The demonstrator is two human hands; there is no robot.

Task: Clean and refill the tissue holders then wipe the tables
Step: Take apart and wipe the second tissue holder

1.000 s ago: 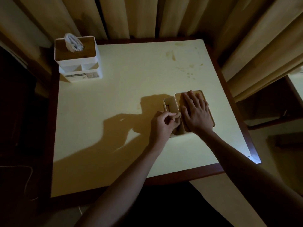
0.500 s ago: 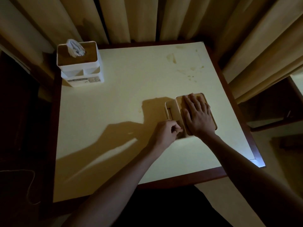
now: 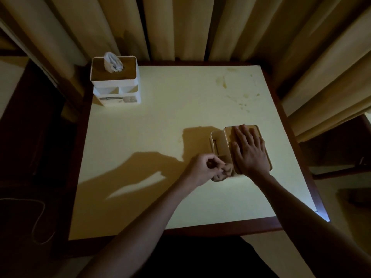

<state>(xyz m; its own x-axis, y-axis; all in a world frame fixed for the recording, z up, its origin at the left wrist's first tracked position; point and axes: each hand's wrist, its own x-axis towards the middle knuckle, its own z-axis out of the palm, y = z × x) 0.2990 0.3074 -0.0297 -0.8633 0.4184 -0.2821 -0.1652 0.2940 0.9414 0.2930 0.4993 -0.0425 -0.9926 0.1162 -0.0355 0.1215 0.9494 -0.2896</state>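
A white tissue holder (image 3: 218, 141) with a wooden lid stands on the cream table (image 3: 160, 137) at the right. My right hand (image 3: 249, 151) lies flat on that lid with straight fingers. Beside the holder's near left corner, my left hand (image 3: 204, 167) pinches a crumpled tissue (image 3: 222, 173) that sits low against the holder's side. A second white tissue holder (image 3: 116, 85), with a tissue sticking up from its wooden lid, stands at the table's far left corner.
Brown stains (image 3: 222, 83) mark the table's far right area. Beige curtains (image 3: 180, 27) hang behind the table. A dark wooden rim (image 3: 220, 225) edges the tabletop. A thin cord (image 3: 38, 219) lies on the dark floor at the left.
My left hand has slid down the holder's side toward me, and a crumpled tissue now shows in its fingers. My right hand stays pressed on the lid.
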